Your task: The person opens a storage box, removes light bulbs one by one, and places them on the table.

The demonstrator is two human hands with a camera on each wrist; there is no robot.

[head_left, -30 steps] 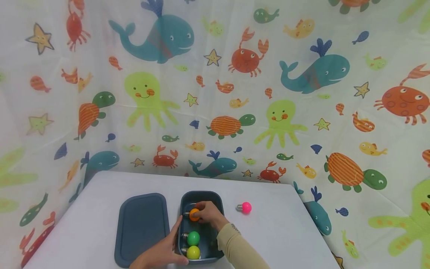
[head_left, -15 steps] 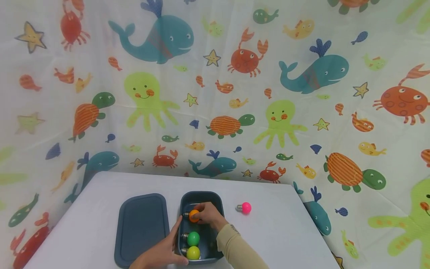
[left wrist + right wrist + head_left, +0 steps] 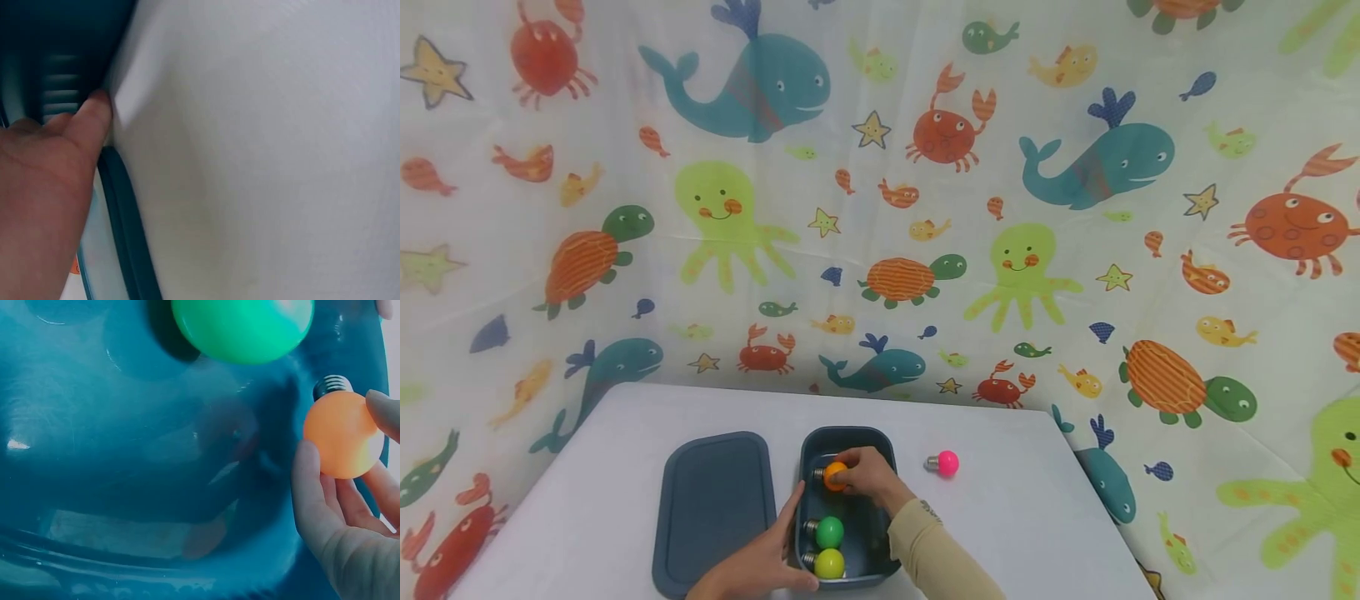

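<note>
My right hand [image 3: 868,479] pinches an orange light bulb [image 3: 342,434] by its globe, inside the far part of a dark blue-grey container [image 3: 886,442]. The bulb's metal screw base points left. Nearer to me in the container, a green light bulb [image 3: 830,532] and a yellow light bulb [image 3: 829,564] lie side by side against the left wall, screw bases to the left. My left hand [image 3: 762,557] rests at the container's near left corner, fingers straight along the outer left wall and thumb at the near end. In the left wrist view the left hand's fingers [image 3: 90,122] lie against the blue wall.
A flat dark lid [image 3: 715,508] lies left of the container on the white table [image 3: 1015,517]. To the right a pink light bulb [image 3: 947,463] lies on its side. A curtain [image 3: 850,250] printed with sea animals hangs behind and around the table.
My right hand has shifted the orange light bulb slightly away from the container's left wall, deeper over the inside. My left hand keeps its place. The head view has turned slightly left.
</note>
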